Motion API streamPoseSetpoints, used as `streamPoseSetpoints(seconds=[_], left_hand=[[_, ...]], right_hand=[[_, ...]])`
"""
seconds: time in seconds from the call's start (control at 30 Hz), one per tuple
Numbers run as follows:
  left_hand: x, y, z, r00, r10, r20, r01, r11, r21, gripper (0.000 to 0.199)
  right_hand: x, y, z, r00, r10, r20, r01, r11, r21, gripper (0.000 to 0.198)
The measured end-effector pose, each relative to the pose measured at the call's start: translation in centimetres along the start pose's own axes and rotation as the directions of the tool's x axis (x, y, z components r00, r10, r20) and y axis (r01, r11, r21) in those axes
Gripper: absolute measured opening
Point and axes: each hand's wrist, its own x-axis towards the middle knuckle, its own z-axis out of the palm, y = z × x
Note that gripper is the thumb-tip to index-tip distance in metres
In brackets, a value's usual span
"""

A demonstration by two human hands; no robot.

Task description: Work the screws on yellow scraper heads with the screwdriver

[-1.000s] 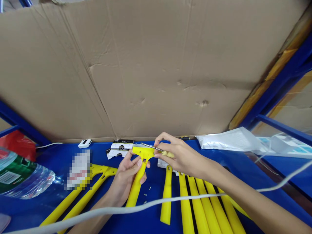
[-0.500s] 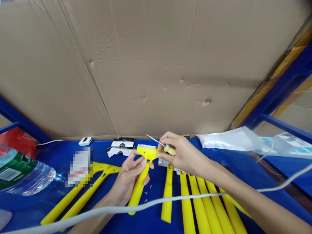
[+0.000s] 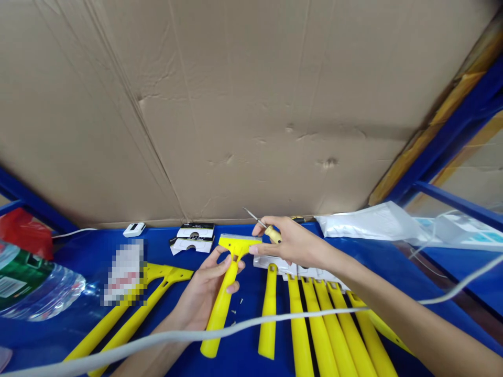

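Note:
A yellow scraper (image 3: 225, 298) with a T-shaped head and a pale blade along its top edge is gripped in my left hand (image 3: 206, 288), fingers round its neck. My right hand (image 3: 293, 241) holds a small screwdriver (image 3: 274, 234) by its pale yellow handle, its metal shaft pointing up and left, clear of the scraper. Fingers of that same hand are at the right end of the scraper's head. A few tiny screws (image 3: 233, 312) lie on the blue surface just right of the scraper handle.
Several yellow handles (image 3: 302, 335) lie in a row at the right. Two yellow scrapers (image 3: 135, 322) rest at the left beside a water bottle (image 3: 35, 283). Small blade boxes (image 3: 194, 244) and a white plastic bag (image 3: 361, 224) sit along the cardboard wall. A white cable (image 3: 173, 335) crosses in front.
The scraper has tilted, its handle end coming slightly nearer. The screwdriver has swung a little right, and its shaft has moved farther from the scraper's head.

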Motion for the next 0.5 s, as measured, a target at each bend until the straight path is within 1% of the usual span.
streamPoseSetpoints(seconds=[0.1,0.17,0.27,0.33,0.4,0.43,0.5], left_hand=[[0.1,0.4,0.0,0.998,0.008,-0.061,-0.010,0.999,-0.038,0.029],[0.2,0.5,0.0,0.996,0.017,-0.092,-0.021,0.999,-0.038,0.027],[0.4,0.7,0.0,0.992,0.032,-0.123,-0.034,0.999,-0.016,0.026],[0.4,0.7,0.0,0.992,0.043,-0.122,-0.043,0.999,-0.002,0.025],[0.4,0.7,0.0,0.992,0.047,-0.118,-0.046,0.999,0.013,0.026],[0.3,0.7,0.0,0.992,0.046,-0.119,-0.044,0.999,0.019,0.026],[0.2,0.7,0.0,0.992,0.041,-0.123,-0.038,0.999,0.024,0.026]], right_hand=[[-0.3,0.2,-0.7,0.991,-0.088,-0.102,0.083,0.995,-0.047,0.047],[-0.6,0.3,-1.5,0.981,-0.136,-0.141,0.129,0.990,-0.051,0.051],[-1.3,0.2,-3.0,0.968,-0.212,-0.136,0.207,0.977,-0.049,0.057],[-1.9,0.0,-4.0,0.960,-0.263,-0.095,0.258,0.964,-0.067,0.058],[-2.4,-0.3,-4.7,0.951,-0.303,-0.060,0.301,0.953,-0.044,0.059],[-2.6,-0.5,-4.9,0.946,-0.318,-0.062,0.318,0.948,-0.013,0.060],[-2.9,-0.9,-5.2,0.945,-0.310,-0.105,0.315,0.948,0.036,0.063]])
